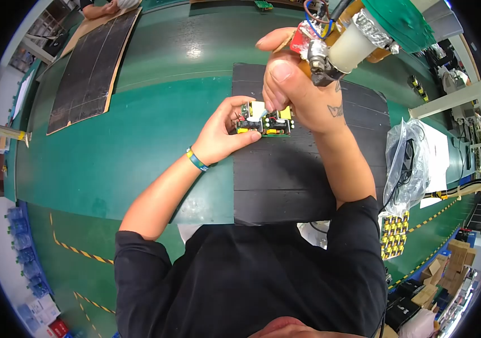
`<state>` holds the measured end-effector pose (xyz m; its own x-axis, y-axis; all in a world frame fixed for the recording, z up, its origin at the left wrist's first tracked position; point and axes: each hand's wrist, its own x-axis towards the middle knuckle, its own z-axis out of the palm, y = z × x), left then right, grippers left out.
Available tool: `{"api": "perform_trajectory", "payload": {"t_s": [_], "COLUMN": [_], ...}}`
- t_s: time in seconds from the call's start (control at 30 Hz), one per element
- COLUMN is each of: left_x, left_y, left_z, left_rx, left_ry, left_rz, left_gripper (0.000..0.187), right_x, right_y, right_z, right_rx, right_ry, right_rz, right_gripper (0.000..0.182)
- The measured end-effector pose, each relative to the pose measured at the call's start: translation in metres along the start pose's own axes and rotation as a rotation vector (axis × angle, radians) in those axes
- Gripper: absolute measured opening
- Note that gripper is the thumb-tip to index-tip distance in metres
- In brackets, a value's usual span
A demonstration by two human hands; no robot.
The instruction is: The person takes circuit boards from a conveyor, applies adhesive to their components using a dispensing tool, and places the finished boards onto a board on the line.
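Just below the right hand point(295, 93) — a circuit board point(278, 127).
The left hand point(223, 127) holds its left end between thumb and fingers, over the black mat point(285, 183); the right is closed round a wired tool point(348, 52) — white-smeared, green-topped.

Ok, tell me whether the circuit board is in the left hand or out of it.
In: the left hand has its thumb and fingers around one end of the circuit board.

Left hand point(218, 133) holds circuit board point(277, 125); right hand point(299, 90) grips tool point(346, 53).
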<state>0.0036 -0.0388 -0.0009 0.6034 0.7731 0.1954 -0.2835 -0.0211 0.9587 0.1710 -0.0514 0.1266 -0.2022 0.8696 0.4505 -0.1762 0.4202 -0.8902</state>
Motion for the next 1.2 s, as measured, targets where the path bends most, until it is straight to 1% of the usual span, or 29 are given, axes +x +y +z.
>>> {"api": "perform_trajectory", "payload": {"t_s": [0.1,0.2,0.23,0.3,0.33,0.4,0.47,0.53,0.57,0.63,0.67,0.73,0.83,0.9,1.0,1.03,1.13,1.17,1.2], "left_x": [0.000,0.001,0.004,0.015,0.017,0.028,0.032,0.031,0.030,0.027,0.025,0.022,0.030,0.040,0.050,0.053,0.073,0.079,0.085], "left_y": [-0.001,0.005,0.010,0.019,0.021,0.028,0.043,0.064,0.071,0.071,0.073,0.075,0.067,0.069,0.070,0.072,0.074,0.076,0.079], "left_z": [-0.001,-0.009,-0.017,-0.035,-0.050,-0.097,-0.147,-0.203,-0.232,-0.296,-0.319,-0.360,-0.406,-0.422,-0.437,-0.440,-0.443,-0.442,-0.442], "left_rx": [-0.015,-0.002,0.022,0.066,0.074,0.228,0.323,0.546,0.562,0.602,0.609,0.862,0.922,0.949,1.258,1.257,1.680,1.671,1.722], "left_ry": [0.011,0.045,0.056,0.074,0.097,0.199,0.280,0.546,0.556,0.848,0.850,1.069,1.118,1.136,1.078,1.074,1.044,1.017,1.089], "left_rz": [-0.016,-0.014,-0.044,-0.094,-0.084,-0.039,-0.012,-0.005,0.000,0.080,0.088,-0.045,0.007,0.030,-0.234,-0.234,-0.440,-0.427,-0.344], "left_gripper": [0.060,0.061,0.061,0.062,0.062,0.062,0.063,0.065,0.065,0.068,0.068,0.072,0.072,0.072,0.064,0.064,0.059,0.059,0.054], "right_x": [0.003,0.003,0.005,0.006,0.006,0.010,0.011,0.013,0.013,0.015,0.015,0.019,0.022,0.023,0.025,0.027,0.027,0.028,0.031], "right_y": [-0.001,0.002,0.002,0.000,0.002,0.006,0.010,0.013,0.013,0.014,0.014,0.017,0.023,0.027,0.032,0.033,0.031,0.031,0.032], "right_z": [-0.002,-0.006,-0.006,-0.008,-0.008,-0.007,-0.012,-0.015,-0.015,-0.017,-0.018,-0.019,-0.023,-0.025,-0.029,-0.029,-0.032,-0.033,-0.032], "right_rx": [0.066,0.070,0.085,0.036,0.046,0.081,0.087,0.095,0.088,0.082,0.081,0.075,0.078,0.077,0.049,0.046,0.045,0.024,0.038], "right_ry": [-0.040,-0.018,-0.042,0.000,-0.024,0.015,-0.007,-0.008,0.003,0.016,0.025,0.039,0.045,0.055,0.096,0.098,0.099,0.121,0.120], "right_rz": [-0.046,-0.082,-0.097,-0.058,-0.064,-0.128,-0.150,-0.179,-0.171,-0.173,-0.167,-0.150,-0.160,-0.161,-0.157,-0.156,-0.144,-0.141,-0.133], "right_gripper": [0.031,0.035,0.035,0.037,0.037,0.038,0.039,0.039,0.040,0.041,0.042,0.043,0.044,0.044,0.045,0.045,0.044,0.044,0.043]}}
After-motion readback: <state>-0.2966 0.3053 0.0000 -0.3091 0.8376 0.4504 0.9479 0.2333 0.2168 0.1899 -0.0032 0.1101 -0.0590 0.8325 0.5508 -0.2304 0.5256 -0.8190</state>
